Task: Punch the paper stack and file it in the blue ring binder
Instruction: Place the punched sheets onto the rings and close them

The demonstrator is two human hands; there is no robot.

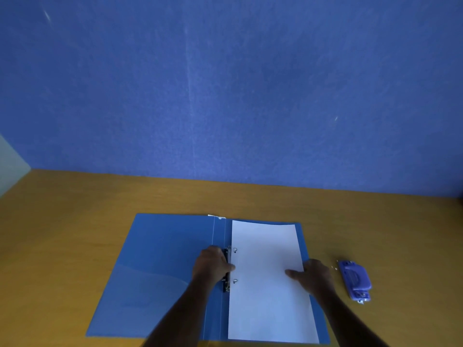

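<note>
The blue ring binder [160, 266] lies open flat on the wooden desk. The white paper stack [268, 291] rests on its right half, with two metal rings [235, 250] poking up through the punched holes along the left margin. My left hand [213, 265] is closed over the dark ring mechanism at the spine, thumb touching the paper's left edge. My right hand [310, 275] lies flat on the paper's right edge, fingers spread, pressing it down. The blue hole punch [355, 280] sits on the desk to the right of the binder.
A few tiny paper dots [333, 267] lie beside the punch. The wooden desk [75, 216] runs back to a blue partition wall [225, 96]. A pale panel [10, 164] stands at the far left.
</note>
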